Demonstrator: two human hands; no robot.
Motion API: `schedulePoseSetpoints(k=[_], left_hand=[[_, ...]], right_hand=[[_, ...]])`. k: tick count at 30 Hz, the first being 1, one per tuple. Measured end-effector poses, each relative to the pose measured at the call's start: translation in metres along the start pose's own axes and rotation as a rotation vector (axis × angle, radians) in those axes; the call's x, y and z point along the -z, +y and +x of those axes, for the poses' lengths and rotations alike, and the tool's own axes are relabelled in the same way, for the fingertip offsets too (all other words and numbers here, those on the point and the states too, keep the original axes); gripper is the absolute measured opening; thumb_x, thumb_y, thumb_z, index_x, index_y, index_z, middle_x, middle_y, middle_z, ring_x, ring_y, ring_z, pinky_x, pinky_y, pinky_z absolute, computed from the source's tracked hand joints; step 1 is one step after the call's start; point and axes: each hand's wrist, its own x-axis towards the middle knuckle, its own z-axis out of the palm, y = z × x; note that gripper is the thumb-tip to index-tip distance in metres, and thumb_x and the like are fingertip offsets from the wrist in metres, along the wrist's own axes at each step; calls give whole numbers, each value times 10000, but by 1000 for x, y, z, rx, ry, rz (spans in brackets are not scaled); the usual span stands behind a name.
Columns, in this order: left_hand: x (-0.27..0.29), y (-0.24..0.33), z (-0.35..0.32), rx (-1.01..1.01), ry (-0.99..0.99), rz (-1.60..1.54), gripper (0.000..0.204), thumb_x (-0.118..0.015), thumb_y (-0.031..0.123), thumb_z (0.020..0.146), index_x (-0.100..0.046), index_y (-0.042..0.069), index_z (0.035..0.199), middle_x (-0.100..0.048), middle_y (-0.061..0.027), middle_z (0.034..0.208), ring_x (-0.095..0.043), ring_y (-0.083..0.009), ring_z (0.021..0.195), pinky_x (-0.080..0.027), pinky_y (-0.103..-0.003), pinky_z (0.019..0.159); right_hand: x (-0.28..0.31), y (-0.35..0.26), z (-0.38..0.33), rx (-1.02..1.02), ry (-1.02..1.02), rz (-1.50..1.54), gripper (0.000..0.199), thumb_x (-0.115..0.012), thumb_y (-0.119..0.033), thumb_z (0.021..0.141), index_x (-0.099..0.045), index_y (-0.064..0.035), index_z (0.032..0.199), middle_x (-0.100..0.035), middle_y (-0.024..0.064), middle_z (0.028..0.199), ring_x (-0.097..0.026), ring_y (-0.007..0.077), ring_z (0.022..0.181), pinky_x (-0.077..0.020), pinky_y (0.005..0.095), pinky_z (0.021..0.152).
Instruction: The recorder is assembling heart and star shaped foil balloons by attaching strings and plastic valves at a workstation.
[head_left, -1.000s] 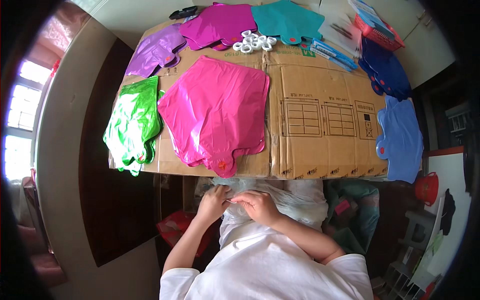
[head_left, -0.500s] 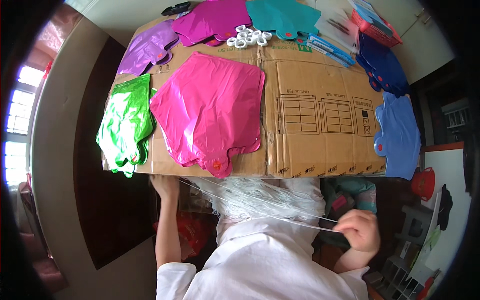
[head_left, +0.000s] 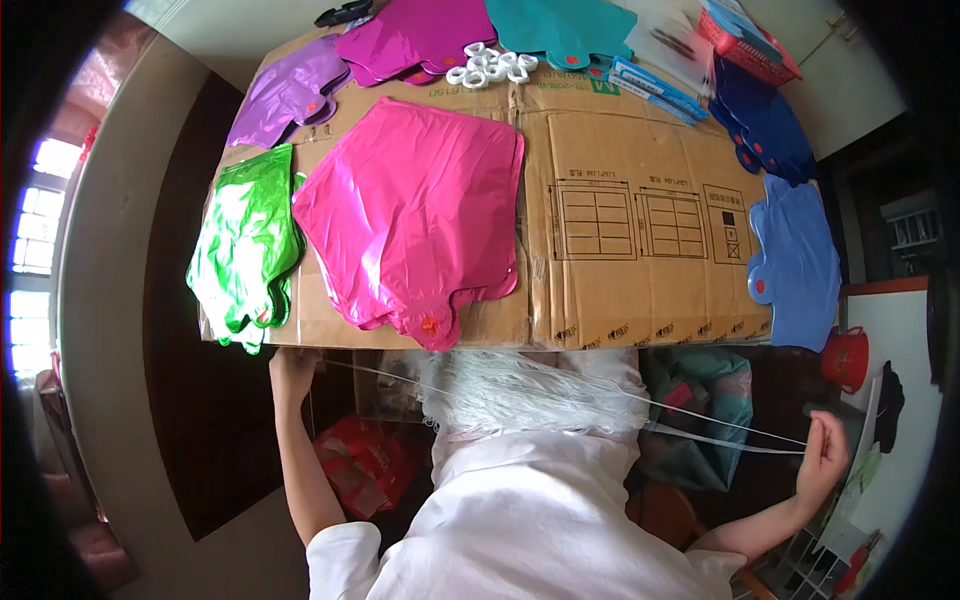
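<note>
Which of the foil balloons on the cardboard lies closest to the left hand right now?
The green foil balloon, at the cardboard's left edge. Its lower end lies just above the left hand; the large pink balloon sits further right.

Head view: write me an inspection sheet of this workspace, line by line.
Surface: flattened cardboard sheet covering the table.
Job's things: white ribbon strand stretched taut between both hands; bundle of white ribbon at the table's near edge.
Clutter: pink foil balloon, green foil balloons, purple, magenta, teal, dark blue and light blue ones, all flat; white plastic rings; red basket.
Grippers: left hand at the cardboard's edge, closed on the strand; right hand out wide, fingers pinching it.
Cables: nothing seen.
Surroundings: window at left; red cup at right; red bag under the table.
</note>
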Motion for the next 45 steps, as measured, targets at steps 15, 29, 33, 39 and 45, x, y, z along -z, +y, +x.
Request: schedulePoseSetpoints(k=[15, 29, 33, 39, 45], left_hand=[[45, 54, -25, 239, -494, -1097, 97, -565, 39, 827, -627, -28, 861, -657, -121, 760, -558, -94, 596, -422, -197, 553], [22, 174, -61, -241, -838, -798, 117, -597, 14, 838, -603, -55, 934, -665, -87, 788, -624, -101, 768, -493, -236, 669], [12, 184, -60, -200, -758, -678, 121, -605, 23, 834, -608, -50, 931, -673, -94, 791, -614, -97, 723, -492, -248, 641], [-15, 188, -69, -181, -1020, -918, 166, -579, 73, 875, -608, -61, 968, -661, -73, 821, -588, -107, 718, -461, -251, 645], [-42, 191, -84, 133, -767, -1538, 185, -532, 34, 895, -612, -44, 1043, -636, -59, 939, -548, -96, 791, -444, -243, 687]], right_hand=[[28, 192, -37, -472, -323, -1132, 302, -614, -260, 817, -603, -38, 1021, -589, 180, 1025, -551, 367, 935, -437, 454, 814], [-249, -188, -11, 578, -683, 919, 262, -664, -138, 791, -590, -24, 1015, -615, 124, 963, -609, 258, 866, -484, 336, 705], [-240, -174, -3, 268, -1047, 994, 52, -614, -73, 828, -621, -23, 838, -633, 71, 755, -616, 196, 733, -471, 290, 625], [-258, -156, -8, 368, -692, 888, 33, -619, -61, 810, -606, -30, 809, -612, 85, 774, -592, 240, 714, -464, 320, 624], [-265, -161, -37, 425, -471, 759, 74, -644, -94, 766, -605, -64, 821, -605, 64, 767, -590, 238, 724, -446, 343, 686]])
